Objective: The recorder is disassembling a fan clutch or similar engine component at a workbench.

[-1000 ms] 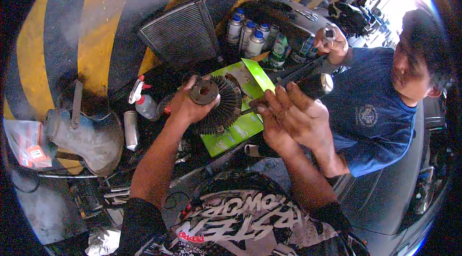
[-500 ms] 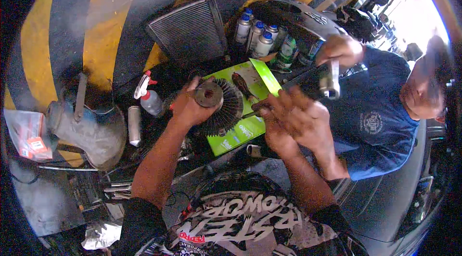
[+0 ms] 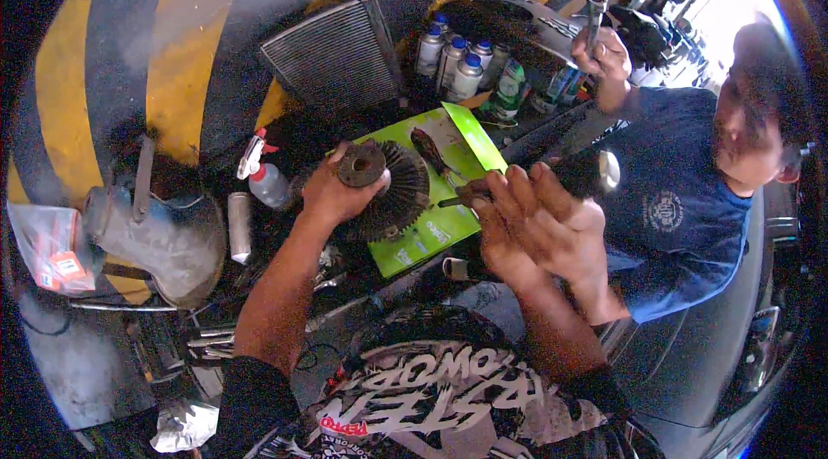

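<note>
My left hand (image 3: 332,187) is closed around the round metal hub of a dark, finned wheel (image 3: 392,191), tilted over a green box (image 3: 410,262). Close to its right side, my right hand (image 3: 504,243) is closed around the shaft of a dark rod-like tool (image 3: 457,200). The tool's tip points at the wheel's edge; whether they touch I cannot tell. A co-worker's hand (image 3: 552,222) overlaps my right hand and hides part of its fingers. The co-worker's other hand (image 3: 611,58) holds up a metal wrench (image 3: 595,10).
Beyond the wheel stand a finned radiator (image 3: 332,53) and several blue-capped cans (image 3: 466,75). A dark-handled tool (image 3: 427,148) lies on the green box. To the left are a spray bottle (image 3: 269,183), a grey can (image 3: 239,226) and a large metal housing (image 3: 164,239). A co-worker (image 3: 681,200) leans in from the right.
The co-worker's wrench has risen away from the tool's rear end. The finned wheel in my left hand has shifted slightly left; my right hand stays nearly in place.
</note>
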